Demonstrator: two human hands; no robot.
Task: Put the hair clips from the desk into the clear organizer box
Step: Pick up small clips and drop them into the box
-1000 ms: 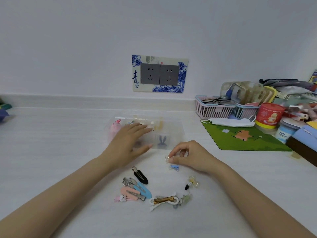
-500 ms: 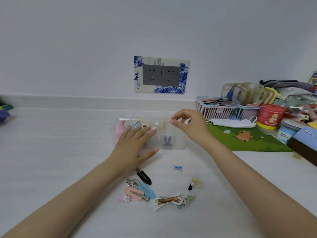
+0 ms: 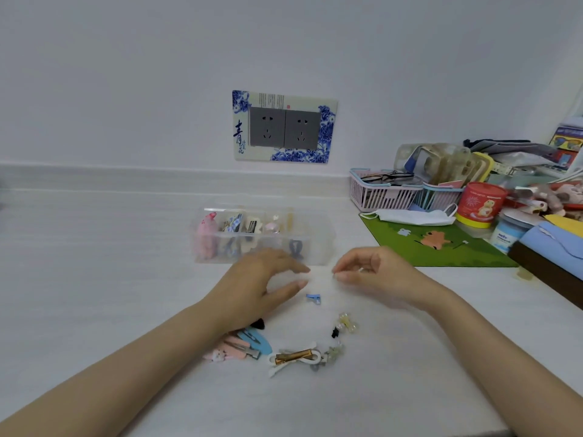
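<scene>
The clear organizer box (image 3: 328,244) stands on the white desk and holds several clips, among them a pink one (image 3: 206,234) and a dark bunny-eared one (image 3: 296,249). My left hand (image 3: 262,288) hovers just in front of the box, fingers spread and holding nothing. My right hand (image 3: 372,272) is level with it to the right, fingers loosely curled with the tips a little apart, nothing visible in them. Between the hands lies a small blue clip (image 3: 313,298). Nearer me lie a yellow clear clip (image 3: 347,321), a gold barrette (image 3: 293,356) and pink and blue snap clips (image 3: 249,345), partly under my left wrist.
A green mat (image 3: 441,250) with a face mask (image 3: 413,217) lies right of the box. Behind it stand a pink basket (image 3: 378,197), a red tub (image 3: 481,205) and piled clutter. A wall socket (image 3: 284,127) is above the box.
My right hand picked up a clear clip, carried it over the box, and has come back down in front without it. My left hand slid off the box toward me.
</scene>
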